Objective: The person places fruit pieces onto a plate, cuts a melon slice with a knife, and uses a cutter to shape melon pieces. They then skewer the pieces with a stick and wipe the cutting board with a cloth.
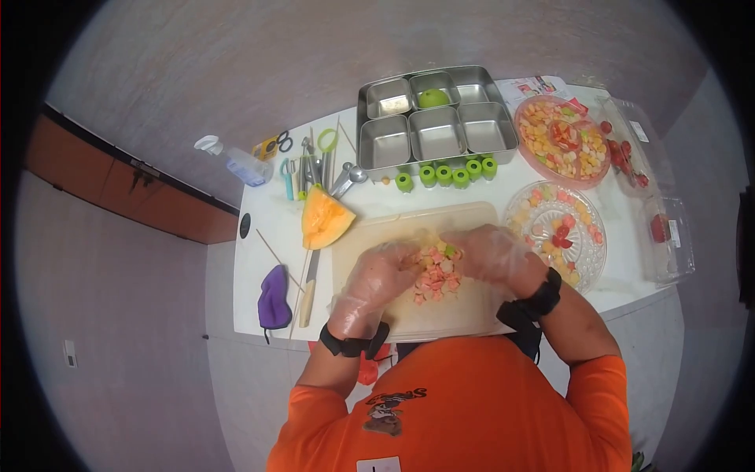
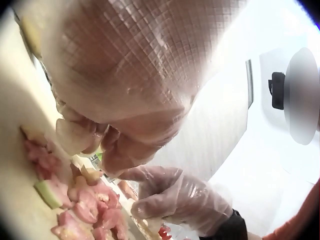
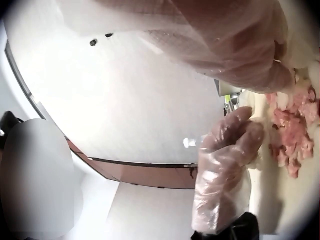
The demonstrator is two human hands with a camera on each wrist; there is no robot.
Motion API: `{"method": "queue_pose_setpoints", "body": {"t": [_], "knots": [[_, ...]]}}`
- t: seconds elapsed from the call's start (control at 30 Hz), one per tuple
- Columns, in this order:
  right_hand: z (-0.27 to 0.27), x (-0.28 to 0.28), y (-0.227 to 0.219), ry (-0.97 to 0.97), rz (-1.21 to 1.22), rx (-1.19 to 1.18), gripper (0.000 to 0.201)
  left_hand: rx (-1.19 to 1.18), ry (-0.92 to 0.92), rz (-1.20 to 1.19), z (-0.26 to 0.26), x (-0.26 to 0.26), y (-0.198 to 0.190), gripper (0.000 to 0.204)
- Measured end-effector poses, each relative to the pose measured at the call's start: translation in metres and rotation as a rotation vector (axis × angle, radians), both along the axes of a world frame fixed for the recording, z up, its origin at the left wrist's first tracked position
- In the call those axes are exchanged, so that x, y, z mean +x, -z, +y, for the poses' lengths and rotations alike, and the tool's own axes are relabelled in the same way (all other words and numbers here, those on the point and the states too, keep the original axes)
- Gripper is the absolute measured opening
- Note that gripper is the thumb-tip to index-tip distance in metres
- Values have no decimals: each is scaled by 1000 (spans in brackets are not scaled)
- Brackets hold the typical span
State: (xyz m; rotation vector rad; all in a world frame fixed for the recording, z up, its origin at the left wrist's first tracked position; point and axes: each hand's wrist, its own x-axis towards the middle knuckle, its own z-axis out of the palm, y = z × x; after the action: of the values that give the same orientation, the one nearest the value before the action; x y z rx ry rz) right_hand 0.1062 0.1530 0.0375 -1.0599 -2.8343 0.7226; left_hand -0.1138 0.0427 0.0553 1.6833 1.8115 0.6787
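Both hands wear clear plastic gloves and curve in around a loose pile of small pink, pale and green fruit pieces [image 1: 437, 275] on a cream cutting board [image 1: 362, 307]. At the pile's left side is the left hand [image 1: 385, 271], its fingers loosely bent. The right hand [image 1: 495, 253] comes in from the right, fingertips at the pile's far edge. In the left wrist view, the left hand's fingers [image 2: 130, 150] hang close over the pieces [image 2: 95, 210], with the right hand [image 2: 175, 200] facing them. Some star-cut pink pieces [image 3: 295, 130] show in the right wrist view.
A melon wedge [image 1: 326, 219] and a knife [image 1: 308, 299] lie left of the board. Behind stands a steel tray [image 1: 507, 153] of metal pans, with several green cutters [image 1: 444, 175] before it. On the right are a glass plate [image 1: 578, 256] and a pink fruit-filled platter [image 1: 543, 169].
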Motion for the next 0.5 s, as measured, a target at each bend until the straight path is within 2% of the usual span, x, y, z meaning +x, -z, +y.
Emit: {"method": "queue_pose_setpoints", "body": {"t": [0.07, 0.1, 0.17, 0.23, 0.3, 0.5], "knots": [[14, -4, 33, -4, 191, -275, 52, 18, -44, -17, -9, -7, 8, 31], [15, -7, 21, -6, 188, -275, 52, -14, -101, -107, -14, -11, 18, 28], [14, -13, -11, -63, -95, -128, 55, -43, -159, -199, -21, -15, 32, 25], [16, -10, -4, -115, -47, -81, 54, -65, -231, -448, -25, -13, 37, 22], [16, -9, -2, -164, 4, -39, 52, -67, -228, -443, -28, -8, 36, 21], [17, -12, -5, -173, -3, -10, 31, -23, -190, -507, -30, 2, 29, 16]]}}
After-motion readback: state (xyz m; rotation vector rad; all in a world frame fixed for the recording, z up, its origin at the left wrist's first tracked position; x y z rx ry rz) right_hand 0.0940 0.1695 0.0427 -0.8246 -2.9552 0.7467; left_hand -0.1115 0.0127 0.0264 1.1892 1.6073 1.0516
